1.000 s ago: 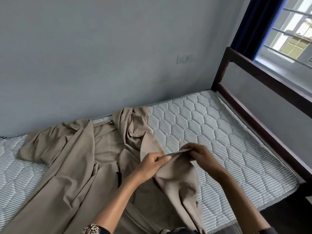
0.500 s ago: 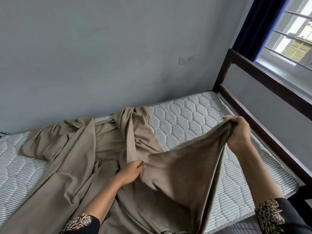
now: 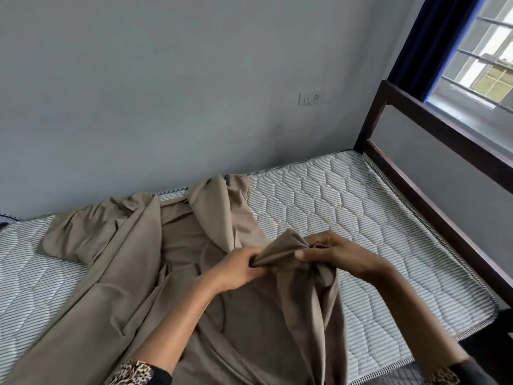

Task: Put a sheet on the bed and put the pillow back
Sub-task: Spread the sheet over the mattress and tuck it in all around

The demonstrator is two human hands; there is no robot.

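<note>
A beige sheet (image 3: pixel 133 262) lies crumpled across the left and middle of a quilted, striped mattress (image 3: pixel 347 207). Both hands meet above the bed's middle and hold a bunched part of the sheet between them. My left hand (image 3: pixel 238 266) grips the bunch from the left. My right hand (image 3: pixel 330 251) pinches it from the right, and a fold of cloth hangs down below the hands toward the near edge. No pillow is in view.
A dark wooden bed frame (image 3: pixel 433 129) rises along the right end of the mattress, under a barred window (image 3: pixel 483 59) with a dark curtain. A grey wall with a switch plate (image 3: pixel 312 98) runs along the far side.
Half a second ago my right hand stretched the sheet out toward the frame on the right. It has come back to the middle, and both hands now hold the gathered cloth close together.
</note>
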